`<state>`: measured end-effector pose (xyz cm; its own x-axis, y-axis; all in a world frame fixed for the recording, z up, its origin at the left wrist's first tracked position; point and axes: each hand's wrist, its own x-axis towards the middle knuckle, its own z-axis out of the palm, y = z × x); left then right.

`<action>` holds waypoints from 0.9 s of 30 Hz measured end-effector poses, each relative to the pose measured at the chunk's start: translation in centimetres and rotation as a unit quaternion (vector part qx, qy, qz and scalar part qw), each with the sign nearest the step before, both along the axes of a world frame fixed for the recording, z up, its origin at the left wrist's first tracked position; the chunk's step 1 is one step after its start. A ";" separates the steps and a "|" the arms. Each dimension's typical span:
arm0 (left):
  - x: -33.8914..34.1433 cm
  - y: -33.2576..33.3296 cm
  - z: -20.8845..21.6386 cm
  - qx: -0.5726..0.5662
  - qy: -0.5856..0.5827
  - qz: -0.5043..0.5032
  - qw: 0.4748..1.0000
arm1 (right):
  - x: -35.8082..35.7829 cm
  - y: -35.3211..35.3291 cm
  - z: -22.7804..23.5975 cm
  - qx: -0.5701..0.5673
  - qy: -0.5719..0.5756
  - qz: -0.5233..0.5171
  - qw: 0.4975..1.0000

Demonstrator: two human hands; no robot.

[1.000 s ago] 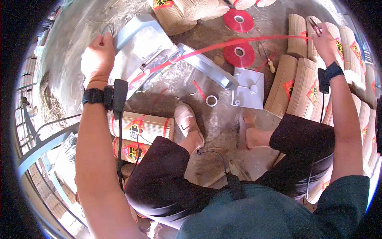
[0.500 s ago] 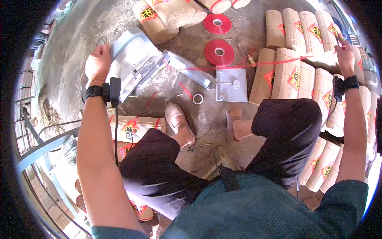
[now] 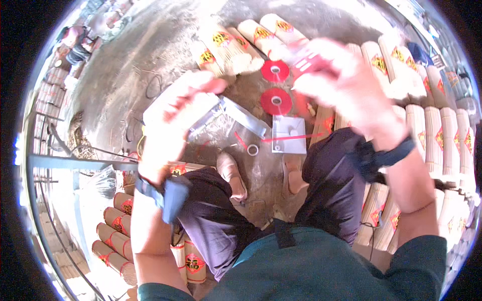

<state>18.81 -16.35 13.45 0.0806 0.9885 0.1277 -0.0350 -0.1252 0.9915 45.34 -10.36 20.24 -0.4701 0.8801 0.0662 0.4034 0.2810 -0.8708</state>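
Observation:
My left hand (image 3: pixel 183 108), smeared by motion and glare, is raised over the pale blue-grey metal device (image 3: pixel 206 115) on the ground and hides most of it. My right hand (image 3: pixel 346 83) is also blurred, held up in front of the stick bundles at the back right. Something red and white (image 3: pixel 312 62) shows by its fingers, too smeared to name. A narrow red tape strip (image 3: pixel 293 138) stretches across a grey square plate (image 3: pixel 288 145). Beyond that plate lie two red tape rolls (image 3: pixel 276 101), one behind the other.
Tied bundles of thin sticks (image 3: pixel 433 135) with red labels lie in rows on the right. More bundles (image 3: pixel 116 240) are stacked at my left beside a blue metal frame (image 3: pixel 75 163). A white ring (image 3: pixel 252 150) lies near my feet.
My right hand has swung inward from the far right, where it held the stretched red strip. My left hand has moved right, over the metal device. The view has shifted.

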 end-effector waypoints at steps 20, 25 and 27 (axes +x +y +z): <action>2.8 -19.6 -1.4 -0.057 -0.097 0.062 0.992 | -3.1 -7.6 -1.7 -0.240 0.389 0.108 0.883; -0.4 -20.3 -0.7 -0.067 -0.018 0.003 0.998 | 3.1 -4.3 -0.5 -0.202 0.461 0.086 0.860; -1.9 -21.2 0.8 -0.072 -0.011 0.045 0.996 | 4.9 -2.3 -1.1 -0.213 0.490 0.048 0.844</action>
<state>16.90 -37.56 14.28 -0.0103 0.9998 -0.0146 -0.0513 0.0140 0.9986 50.24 -12.68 19.16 -0.4448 0.8827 0.1518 -0.5763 -0.1523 -0.8029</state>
